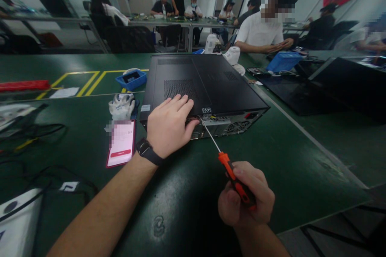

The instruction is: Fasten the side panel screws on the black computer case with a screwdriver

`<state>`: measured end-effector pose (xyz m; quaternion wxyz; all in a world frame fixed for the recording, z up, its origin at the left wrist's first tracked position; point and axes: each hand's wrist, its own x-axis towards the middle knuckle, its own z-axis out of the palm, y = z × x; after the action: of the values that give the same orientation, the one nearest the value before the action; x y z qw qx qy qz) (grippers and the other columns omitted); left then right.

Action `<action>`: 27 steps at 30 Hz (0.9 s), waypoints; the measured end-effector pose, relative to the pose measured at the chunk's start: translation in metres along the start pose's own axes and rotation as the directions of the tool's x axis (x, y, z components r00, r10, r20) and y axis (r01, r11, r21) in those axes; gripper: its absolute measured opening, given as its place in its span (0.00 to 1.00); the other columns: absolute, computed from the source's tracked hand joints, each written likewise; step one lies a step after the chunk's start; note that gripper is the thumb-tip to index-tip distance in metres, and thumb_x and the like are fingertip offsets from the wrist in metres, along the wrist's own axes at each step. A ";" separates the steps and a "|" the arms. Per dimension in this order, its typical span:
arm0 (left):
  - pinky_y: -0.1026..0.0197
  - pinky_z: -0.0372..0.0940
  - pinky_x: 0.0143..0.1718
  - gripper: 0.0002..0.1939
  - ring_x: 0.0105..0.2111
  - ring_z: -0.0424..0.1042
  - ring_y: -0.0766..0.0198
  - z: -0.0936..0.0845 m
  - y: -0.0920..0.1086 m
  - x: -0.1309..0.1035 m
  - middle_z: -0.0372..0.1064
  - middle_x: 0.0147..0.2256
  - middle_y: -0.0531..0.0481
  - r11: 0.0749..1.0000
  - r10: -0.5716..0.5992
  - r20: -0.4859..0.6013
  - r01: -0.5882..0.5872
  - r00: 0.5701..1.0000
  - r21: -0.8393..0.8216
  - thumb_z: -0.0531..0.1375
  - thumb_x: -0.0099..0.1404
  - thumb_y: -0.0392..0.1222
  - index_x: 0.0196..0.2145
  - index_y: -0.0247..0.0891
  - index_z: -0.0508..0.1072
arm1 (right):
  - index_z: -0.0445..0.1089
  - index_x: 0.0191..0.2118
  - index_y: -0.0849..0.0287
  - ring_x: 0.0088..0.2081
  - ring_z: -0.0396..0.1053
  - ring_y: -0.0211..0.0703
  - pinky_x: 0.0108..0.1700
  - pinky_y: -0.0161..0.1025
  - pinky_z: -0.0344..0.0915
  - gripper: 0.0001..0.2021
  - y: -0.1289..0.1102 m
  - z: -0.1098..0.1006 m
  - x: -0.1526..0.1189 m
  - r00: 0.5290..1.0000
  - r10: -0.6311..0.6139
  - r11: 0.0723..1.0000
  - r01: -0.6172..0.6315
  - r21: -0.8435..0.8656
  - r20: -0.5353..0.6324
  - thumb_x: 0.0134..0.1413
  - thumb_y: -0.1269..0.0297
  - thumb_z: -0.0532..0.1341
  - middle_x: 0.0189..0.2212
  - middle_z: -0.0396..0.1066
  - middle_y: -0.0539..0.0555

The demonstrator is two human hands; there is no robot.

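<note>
Black, the computer case (211, 76) sits mid-frame, our left hand (169, 125) resting thumb-spread on its near edge. Lower right, apart from the case, our right hand (247, 193) grips a screwdriver (224, 159), tip at the near side.

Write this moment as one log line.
left hand: on boxy black computer case | right hand: gripping orange-and-black screwdriver | screwdriver tip: at case's near edge

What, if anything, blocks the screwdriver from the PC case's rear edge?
Nothing visible: the screwdriver runs clear from the right hand to the rear edge of the PC case; the left hand lies beside the tip.
</note>
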<state>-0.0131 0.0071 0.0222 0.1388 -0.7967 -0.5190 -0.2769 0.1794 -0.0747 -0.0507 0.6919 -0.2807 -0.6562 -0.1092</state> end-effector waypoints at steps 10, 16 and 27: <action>0.41 0.66 0.68 0.24 0.66 0.71 0.44 -0.001 0.000 0.001 0.73 0.64 0.37 1.000 -0.008 0.009 0.008 1.000 -0.005 0.63 0.72 0.46 0.62 0.35 0.74 | 0.73 0.57 0.67 0.30 0.74 0.43 0.27 0.41 0.75 0.18 0.010 0.001 -0.011 0.995 -0.056 0.997 0.052 -0.054 -0.082 0.63 0.71 0.62 0.38 0.77 0.57; 0.41 0.65 0.68 0.24 0.66 0.71 0.44 -0.002 0.001 0.001 0.73 0.64 0.37 1.000 -0.010 0.017 0.010 1.000 0.001 0.63 0.73 0.46 0.62 0.33 0.75 | 0.73 0.57 0.65 0.29 0.73 0.42 0.26 0.41 0.74 0.17 0.008 0.002 -0.009 0.997 -0.037 0.999 0.037 0.005 -0.072 0.66 0.64 0.61 0.36 0.76 0.55; 0.40 0.66 0.68 0.24 0.66 0.71 0.43 -0.002 0.000 0.001 0.73 0.64 0.36 1.000 -0.004 0.015 0.004 1.000 -0.002 0.63 0.72 0.46 0.61 0.33 0.75 | 0.73 0.58 0.65 0.35 0.74 0.46 0.29 0.45 0.77 0.21 0.000 -0.006 -0.001 1.000 0.006 1.000 -0.006 -0.011 0.000 0.60 0.72 0.60 0.39 0.76 0.58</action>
<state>-0.0133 0.0067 0.0240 0.1334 -0.7979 -0.5213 -0.2718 0.1845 -0.0780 -0.0516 0.6907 -0.2863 -0.6548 -0.1108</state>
